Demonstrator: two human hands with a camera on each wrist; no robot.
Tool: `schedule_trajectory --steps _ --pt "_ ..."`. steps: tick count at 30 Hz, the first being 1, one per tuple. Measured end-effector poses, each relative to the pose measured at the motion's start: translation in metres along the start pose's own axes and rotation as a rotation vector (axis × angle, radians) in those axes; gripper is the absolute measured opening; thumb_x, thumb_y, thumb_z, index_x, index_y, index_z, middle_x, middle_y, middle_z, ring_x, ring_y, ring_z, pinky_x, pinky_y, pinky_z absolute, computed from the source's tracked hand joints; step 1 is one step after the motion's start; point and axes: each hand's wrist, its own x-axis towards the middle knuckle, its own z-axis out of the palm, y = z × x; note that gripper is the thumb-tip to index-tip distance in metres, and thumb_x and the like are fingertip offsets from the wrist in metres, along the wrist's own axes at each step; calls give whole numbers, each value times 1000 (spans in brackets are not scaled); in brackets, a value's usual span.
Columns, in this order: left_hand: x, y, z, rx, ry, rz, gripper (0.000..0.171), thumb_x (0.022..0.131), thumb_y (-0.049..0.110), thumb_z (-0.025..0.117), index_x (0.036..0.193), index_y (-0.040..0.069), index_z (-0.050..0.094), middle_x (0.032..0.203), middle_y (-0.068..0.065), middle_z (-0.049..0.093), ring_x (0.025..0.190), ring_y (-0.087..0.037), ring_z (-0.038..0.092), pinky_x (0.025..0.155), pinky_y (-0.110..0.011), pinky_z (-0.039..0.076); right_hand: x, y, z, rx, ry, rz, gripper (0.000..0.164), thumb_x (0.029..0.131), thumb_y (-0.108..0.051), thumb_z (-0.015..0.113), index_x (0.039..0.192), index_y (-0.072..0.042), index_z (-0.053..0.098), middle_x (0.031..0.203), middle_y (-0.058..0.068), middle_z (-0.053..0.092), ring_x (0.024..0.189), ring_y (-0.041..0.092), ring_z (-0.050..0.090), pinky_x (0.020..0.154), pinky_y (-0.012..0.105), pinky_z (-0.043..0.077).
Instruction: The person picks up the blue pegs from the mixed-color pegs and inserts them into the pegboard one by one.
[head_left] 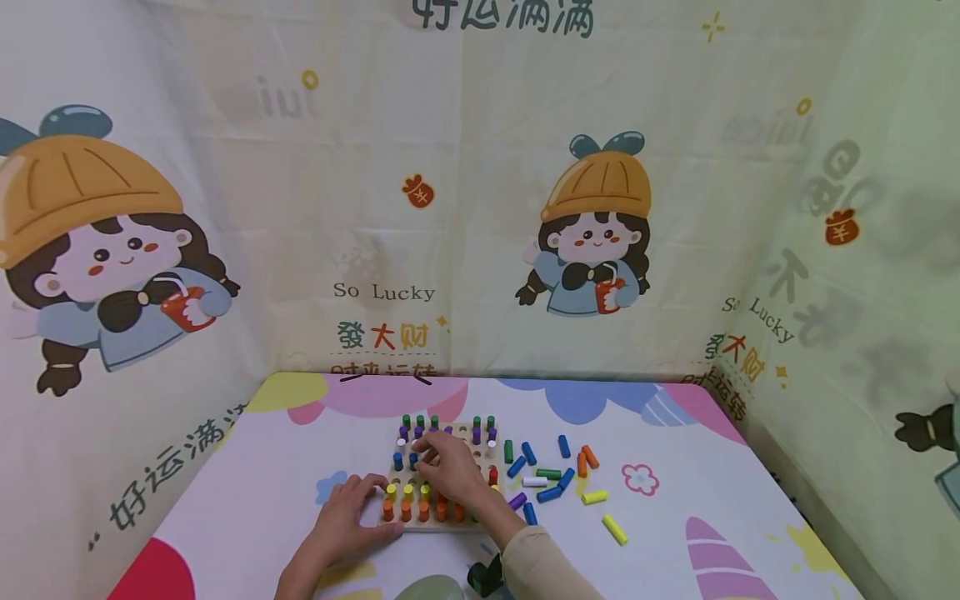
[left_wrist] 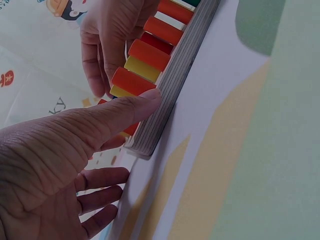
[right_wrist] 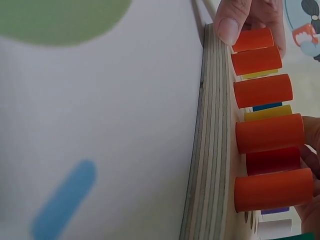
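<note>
A wooden pegboard (head_left: 431, 528) with rows of coloured pegs lies on the table. My left hand (head_left: 345, 517) holds its left front corner; the thumb (left_wrist: 150, 97) presses the front edge, and several fingers spread beside the board. Over the board's left half, my right hand (head_left: 453, 475) reaches with bent fingers and pinches a blue peg (head_left: 413, 461) in the blue row. The fingers partly cover that peg. Orange pegs (right_wrist: 270, 133) fill the front row, with yellow pegs (head_left: 408, 492) behind them. White, purple and green pegs stand in rows farther back.
Loose pegs lie right of the board: several blue (head_left: 550, 494), a white (head_left: 535, 482), orange (head_left: 590, 457), yellow (head_left: 614, 530), green (head_left: 548, 473) and purple. A dark blocky object (head_left: 486, 577) is beside the right sleeve (head_left: 543, 562). Printed cloth (head_left: 480, 250) hangs around the table.
</note>
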Motion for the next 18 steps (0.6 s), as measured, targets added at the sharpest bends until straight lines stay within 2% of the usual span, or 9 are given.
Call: schedule_trajectory --steps 13,18 --pt "1 1 0 4 -13 -7 67 74 51 89 126 19 60 114 -7 57 103 -29 48 91 -59 46 -19 -2 -4 41 39 -19 22 95 -11 72 117 -12 70 112 2 69 93 8 65 80 20 53" --pt "2 1 1 -4 -13 -20 69 73 53 89 126 19 61 114 -7 57 103 -30 48 90 -59 47 -26 -2 -8 42 49 -41 20 96 -11 72 116 -12 70 111 2 69 93 7 64 77 19 52"
